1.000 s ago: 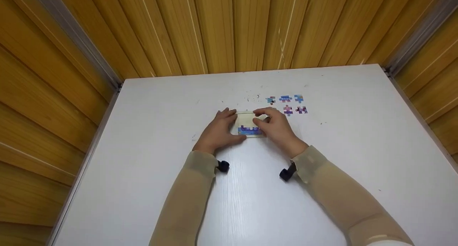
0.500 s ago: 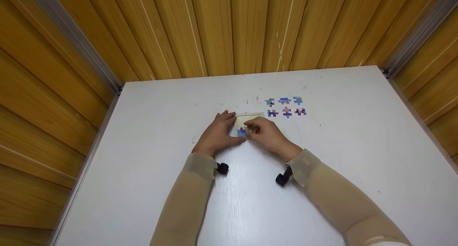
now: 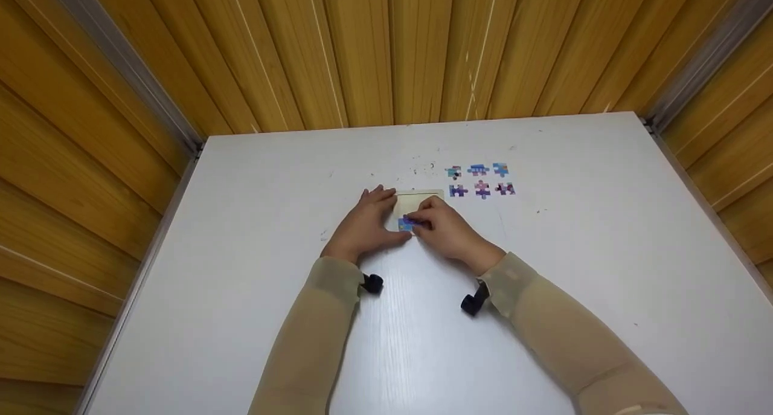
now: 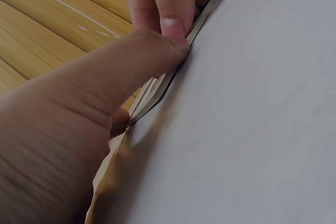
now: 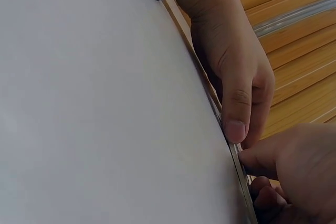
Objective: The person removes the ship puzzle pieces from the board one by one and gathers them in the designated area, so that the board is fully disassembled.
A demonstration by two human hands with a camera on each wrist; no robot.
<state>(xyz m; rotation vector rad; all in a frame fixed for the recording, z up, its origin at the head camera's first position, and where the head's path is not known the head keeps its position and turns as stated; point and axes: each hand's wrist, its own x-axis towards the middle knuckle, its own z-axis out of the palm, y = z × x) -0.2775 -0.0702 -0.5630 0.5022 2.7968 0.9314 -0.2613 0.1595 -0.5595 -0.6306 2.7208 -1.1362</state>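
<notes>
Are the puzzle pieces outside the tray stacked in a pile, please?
No, six puzzle pieces lie apart in two rows of three on the white table.

A smooth tabletop (image 3: 386, 336) with a soft sheen carries a matt, wood-like tray (image 3: 410, 205) and glossy-printed puzzle pieces (image 3: 482, 189) beneath satin-finished, wood-look panels (image 3: 362, 52) and dull metal posts (image 3: 130, 64), as matt cloth sleeves (image 3: 311, 330) frame the scene.

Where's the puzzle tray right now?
Head view: the puzzle tray lies mid-table, between the left hand at its left side and the right hand over its near right part, just left of six loose pieces.
</notes>
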